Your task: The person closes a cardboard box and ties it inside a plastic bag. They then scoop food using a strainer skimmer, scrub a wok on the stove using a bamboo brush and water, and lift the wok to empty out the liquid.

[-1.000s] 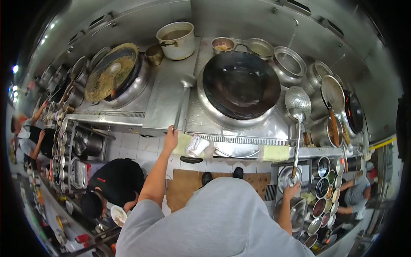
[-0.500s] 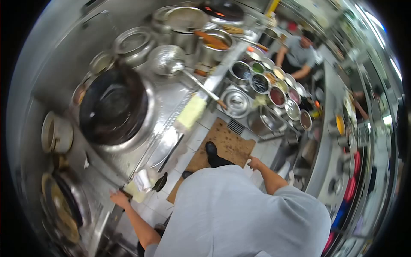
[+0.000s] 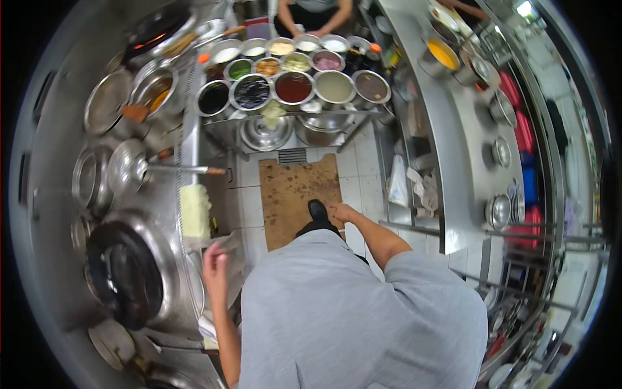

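My left hand [image 3: 216,260] is raised beside the front edge of the stove counter, its fingers loosely apart and holding nothing that I can see. Just ahead of it a folded pale yellow cloth [image 3: 195,211] lies on that edge. A dark wok [image 3: 124,275] sits on the stove ring to the left. Low in front of my body hangs my right hand [image 3: 341,212], fingers loosely bent and nothing visible in them. It is over the brown floor mat [image 3: 295,184], near my black shoe [image 3: 317,210].
Ahead, several metal pots of sauces and ingredients crowd a stand, including a red sauce [image 3: 293,87]. A large perforated ladle [image 3: 128,165] lies at left, its handle reaching the counter edge. A steel worktable [image 3: 468,155] runs along the right. Another person's hands [image 3: 306,31] are beyond the pots.
My view has turned right, so the pot stand now lies straight ahead. My left hand has come away from the stove's front edge near the white cloth and lifted.
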Available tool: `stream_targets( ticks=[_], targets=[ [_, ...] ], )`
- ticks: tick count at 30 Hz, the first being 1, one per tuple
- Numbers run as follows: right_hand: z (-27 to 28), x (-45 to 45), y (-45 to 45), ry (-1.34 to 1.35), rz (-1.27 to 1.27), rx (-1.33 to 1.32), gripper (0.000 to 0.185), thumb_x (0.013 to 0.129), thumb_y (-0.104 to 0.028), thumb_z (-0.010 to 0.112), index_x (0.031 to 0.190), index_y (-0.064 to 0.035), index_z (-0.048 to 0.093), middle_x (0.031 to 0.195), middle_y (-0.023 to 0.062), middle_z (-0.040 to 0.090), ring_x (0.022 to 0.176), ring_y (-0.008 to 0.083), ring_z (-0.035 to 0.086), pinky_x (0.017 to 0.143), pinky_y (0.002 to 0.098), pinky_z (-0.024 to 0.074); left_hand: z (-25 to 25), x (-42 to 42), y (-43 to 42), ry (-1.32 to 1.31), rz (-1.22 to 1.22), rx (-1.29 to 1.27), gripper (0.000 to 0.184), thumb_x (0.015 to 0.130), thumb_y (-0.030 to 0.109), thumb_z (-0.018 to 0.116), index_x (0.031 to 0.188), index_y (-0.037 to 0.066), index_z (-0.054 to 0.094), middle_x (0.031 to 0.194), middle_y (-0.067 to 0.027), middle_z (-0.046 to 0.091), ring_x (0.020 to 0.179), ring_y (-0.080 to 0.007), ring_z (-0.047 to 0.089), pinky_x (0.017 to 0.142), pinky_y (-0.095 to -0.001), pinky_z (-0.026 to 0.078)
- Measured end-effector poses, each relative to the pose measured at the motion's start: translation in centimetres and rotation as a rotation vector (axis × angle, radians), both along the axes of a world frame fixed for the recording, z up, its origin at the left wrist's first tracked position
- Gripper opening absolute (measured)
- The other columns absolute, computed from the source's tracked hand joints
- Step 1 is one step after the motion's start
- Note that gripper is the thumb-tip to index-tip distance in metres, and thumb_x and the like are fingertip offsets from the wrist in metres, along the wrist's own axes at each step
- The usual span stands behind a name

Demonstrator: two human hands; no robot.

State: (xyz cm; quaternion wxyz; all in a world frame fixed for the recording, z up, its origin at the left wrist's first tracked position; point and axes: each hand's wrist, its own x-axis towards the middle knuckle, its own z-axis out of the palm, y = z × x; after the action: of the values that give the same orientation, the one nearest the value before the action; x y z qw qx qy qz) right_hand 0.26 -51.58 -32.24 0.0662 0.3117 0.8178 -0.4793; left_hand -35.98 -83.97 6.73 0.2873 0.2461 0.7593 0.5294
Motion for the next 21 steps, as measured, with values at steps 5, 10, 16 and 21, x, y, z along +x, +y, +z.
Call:
stream_targets(
  ticks=[5, 10, 16, 21],
  targets=[
    [8.5, 10.3, 2.1, -0.442, -0.598, -0.111, 0.030, 0.088, -0.021, 0.055, 0.111, -0.0032, 0.064, 0.073, 0.0155, 0.068, 0.064, 0.0296, 0.068, 0.051, 0.0421, 0.0549, -0.6, 5.8, 12.5, -0.144, -0.547, -0.195, 0.038, 0.092, 0.011, 0.062, 0.129, 0.007, 0.059, 0.105, -0.0055, 0.064, 0.090, -0.0147, 0.059, 0.077, -0.0267, 0.049],
    [7.7, 22.3, 3.2, -0.788, -1.234, 0.154, 0.042, 0.098, -0.034, 0.046, 0.110, 0.0001, 0.068, 0.109, 0.0186, 0.070, 0.106, 0.0408, 0.064, 0.095, 0.0486, 0.0495, -0.2, 9.4, 19.6, 0.081, -0.649, -0.412, 0.036, 0.092, 0.009, 0.062, 0.128, 0.008, 0.060, 0.106, -0.0082, 0.064, 0.090, -0.0153, 0.061, 0.074, -0.0285, 0.050],
    [5.2, 30.6, 6.9, -0.783, -1.966, -0.087, 0.062, 0.089, -0.037, 0.052, 0.141, -0.0068, 0.039, 0.136, 0.0303, 0.046, 0.121, 0.0491, 0.051, 0.099, 0.0523, 0.0470, -3.5, 12.5, 22.6, -0.110, -0.754, -0.549, 0.036, 0.089, 0.007, 0.064, 0.126, 0.009, 0.061, 0.103, -0.0083, 0.065, 0.086, -0.0175, 0.063, 0.069, -0.0301, 0.052],
    [-3.4, 35.6, 7.7, -0.251, -2.115, -0.073, 0.062, 0.086, -0.033, 0.061, 0.135, 0.0010, 0.043, 0.134, 0.0264, 0.052, 0.121, 0.0415, 0.054, 0.091, 0.0550, 0.0504, -4.5, 14.2, 25.6, 0.063, -0.919, -0.720, 0.035, 0.088, 0.006, 0.064, 0.123, 0.008, 0.062, 0.101, -0.0107, 0.065, 0.085, -0.0218, 0.064, 0.069, -0.0320, 0.051]
  ],
)
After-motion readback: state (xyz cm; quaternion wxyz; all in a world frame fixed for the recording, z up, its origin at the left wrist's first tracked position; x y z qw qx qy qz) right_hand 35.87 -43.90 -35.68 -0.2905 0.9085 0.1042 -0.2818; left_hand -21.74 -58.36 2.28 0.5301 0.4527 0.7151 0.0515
